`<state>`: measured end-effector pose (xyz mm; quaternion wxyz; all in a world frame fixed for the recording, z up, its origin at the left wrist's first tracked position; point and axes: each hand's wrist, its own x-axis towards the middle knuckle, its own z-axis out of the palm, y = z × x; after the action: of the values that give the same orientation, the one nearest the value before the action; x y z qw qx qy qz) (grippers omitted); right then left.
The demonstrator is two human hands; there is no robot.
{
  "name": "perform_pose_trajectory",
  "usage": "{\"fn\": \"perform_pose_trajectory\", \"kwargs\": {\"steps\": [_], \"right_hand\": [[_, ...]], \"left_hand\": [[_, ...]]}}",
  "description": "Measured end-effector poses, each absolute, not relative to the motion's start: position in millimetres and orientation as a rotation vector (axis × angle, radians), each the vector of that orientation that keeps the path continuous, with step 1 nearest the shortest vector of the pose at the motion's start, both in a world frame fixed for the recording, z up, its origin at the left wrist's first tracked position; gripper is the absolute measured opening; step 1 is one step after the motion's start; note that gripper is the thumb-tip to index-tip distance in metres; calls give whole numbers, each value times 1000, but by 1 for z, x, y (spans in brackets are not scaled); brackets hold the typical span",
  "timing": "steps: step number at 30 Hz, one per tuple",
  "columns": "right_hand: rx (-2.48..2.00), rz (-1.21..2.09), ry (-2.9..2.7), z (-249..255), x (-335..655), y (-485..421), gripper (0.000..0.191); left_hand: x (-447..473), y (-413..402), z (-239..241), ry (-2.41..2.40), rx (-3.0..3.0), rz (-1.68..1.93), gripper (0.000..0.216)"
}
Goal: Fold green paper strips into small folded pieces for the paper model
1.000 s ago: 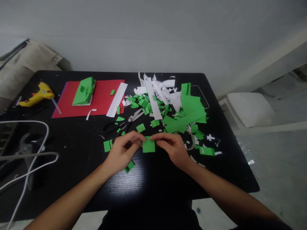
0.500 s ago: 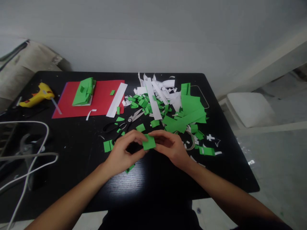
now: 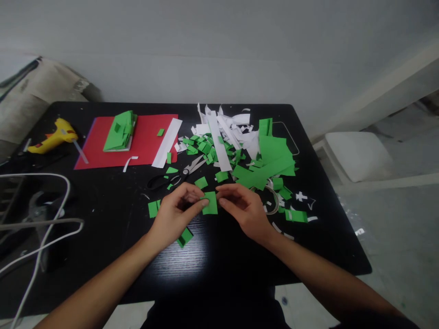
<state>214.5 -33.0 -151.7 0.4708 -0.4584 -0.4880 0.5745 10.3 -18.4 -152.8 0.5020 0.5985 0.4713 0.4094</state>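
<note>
My left hand [image 3: 174, 212] pinches a small square piece of green paper [image 3: 210, 204] between thumb and fingers, a little above the black table. Beside the paper's right edge is my right hand [image 3: 243, 208], its thumb and fingertips slightly apart; whether they touch the edge is hard to tell. Black-handled scissors [image 3: 185, 172] lie just beyond my left hand, partly hidden by it. A folded green piece [image 3: 185, 237] rests on the table below my left hand, and another green piece [image 3: 153, 209] lies to its left.
Green and white scraps [image 3: 206, 147] heap up at the back middle, with larger green sheets [image 3: 276, 155] and a tape roll [image 3: 274, 201] to the right. On the left are a red sheet [image 3: 147, 137] bearing a green paper stack [image 3: 120, 132], a yellow glue gun [image 3: 56, 136] and a white cable [image 3: 41, 246].
The green paper has shifted slightly left and turned straighter in my left hand. My right fingers have moved off its face to beside its edge.
</note>
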Motion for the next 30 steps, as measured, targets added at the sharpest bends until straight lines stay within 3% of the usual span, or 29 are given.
{"fn": "perform_pose_trajectory", "kwargs": {"steps": [6,12,17,24,30], "right_hand": [[-1116,1473,-1157,-157,211,-36,24],[-1213,1320,-1209,-159,209,-37,11],[-1202,1216,-1266,-157,209,-39,12],[-1224,1409,-1157,-159,208,-37,20],[-1266,1242,-1325,-163,209,-41,15]], "left_hand": [[14,-18,-154,1082,1330,1060,21],[14,-20,-151,1151,1499,995,11],[12,-20,-149,1174,1632,941,12],[15,-22,-149,1088,1444,916,8],[13,-23,-148,1123,1736,972,8]]}}
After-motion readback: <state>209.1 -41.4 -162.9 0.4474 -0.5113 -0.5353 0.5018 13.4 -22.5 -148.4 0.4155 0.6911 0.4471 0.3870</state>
